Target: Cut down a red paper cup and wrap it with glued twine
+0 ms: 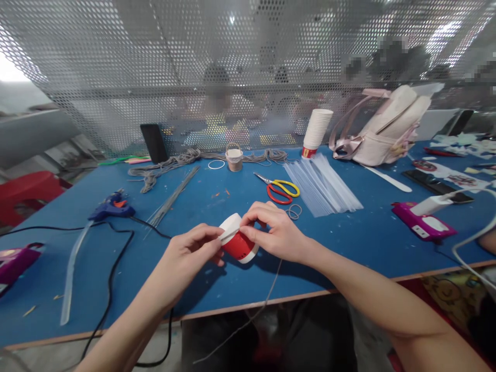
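Between my hands a red and white paper cup [241,246] is held tilted, just above the blue table. My left hand [196,247] pinches the cup's left side, thumb and fingers closed near a pale band across it. From the right, my right hand [273,230] grips the cup near the same band with closed fingertips. A thin grey cord [267,299] hangs below my right hand over the table edge; whether it joins the cup is hidden. Scissors [279,190] with red and yellow handles lie beyond my right hand, near small cord rings [293,212].
On the left lies a blue glue gun [112,205] with a glue stick and black cable. Clear plastic strips [323,186], stacked paper cups [316,132], a small basket [234,159] and grey cord [186,157] stand farther back. At right are a backpack [382,132] and purple power strip [424,221].
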`<state>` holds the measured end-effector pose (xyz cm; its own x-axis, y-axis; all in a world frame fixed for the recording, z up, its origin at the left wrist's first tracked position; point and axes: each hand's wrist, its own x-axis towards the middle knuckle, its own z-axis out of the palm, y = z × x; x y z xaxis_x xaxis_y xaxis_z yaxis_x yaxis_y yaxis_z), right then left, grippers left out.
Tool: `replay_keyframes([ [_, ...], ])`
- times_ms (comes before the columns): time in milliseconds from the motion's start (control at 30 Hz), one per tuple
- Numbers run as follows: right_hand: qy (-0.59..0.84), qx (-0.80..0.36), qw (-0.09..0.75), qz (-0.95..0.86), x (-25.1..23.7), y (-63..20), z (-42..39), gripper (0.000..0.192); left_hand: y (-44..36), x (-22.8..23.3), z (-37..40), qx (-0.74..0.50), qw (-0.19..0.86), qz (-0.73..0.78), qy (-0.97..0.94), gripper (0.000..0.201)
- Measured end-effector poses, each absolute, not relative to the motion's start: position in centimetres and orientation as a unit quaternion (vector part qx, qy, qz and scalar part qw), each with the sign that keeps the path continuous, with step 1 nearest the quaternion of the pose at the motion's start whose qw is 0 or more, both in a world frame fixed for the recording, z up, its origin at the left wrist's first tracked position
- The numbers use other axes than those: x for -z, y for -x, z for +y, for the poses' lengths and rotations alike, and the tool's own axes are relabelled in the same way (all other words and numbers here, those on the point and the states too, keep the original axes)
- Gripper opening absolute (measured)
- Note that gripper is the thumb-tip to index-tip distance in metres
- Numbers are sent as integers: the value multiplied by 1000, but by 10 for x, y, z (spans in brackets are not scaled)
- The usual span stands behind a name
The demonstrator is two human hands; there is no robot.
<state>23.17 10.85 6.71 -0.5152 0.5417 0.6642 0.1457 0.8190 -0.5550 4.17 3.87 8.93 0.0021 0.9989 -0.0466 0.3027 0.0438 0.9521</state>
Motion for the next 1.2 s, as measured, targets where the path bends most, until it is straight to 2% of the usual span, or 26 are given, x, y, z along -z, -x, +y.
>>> replay_keyframes([
  [367, 258, -239, 487, -800, -75, -243, 124, 9, -61, -112, 72, -394, 394, 563, -611, 18],
  [533, 305, -237, 510, -769, -81, -253, 140, 10, -79, -121, 101, -408, 412, 534, -615, 17],
  [833, 346, -244, 497, -757, -64, -257, 168, 9, -92, -94, 141, -415, 478, 514, -579, 16],
  [1200, 363, -305, 467, -746, -45, -260, 166, 8, -78, -82, 135, -391, 508, 554, -531, 19],
])
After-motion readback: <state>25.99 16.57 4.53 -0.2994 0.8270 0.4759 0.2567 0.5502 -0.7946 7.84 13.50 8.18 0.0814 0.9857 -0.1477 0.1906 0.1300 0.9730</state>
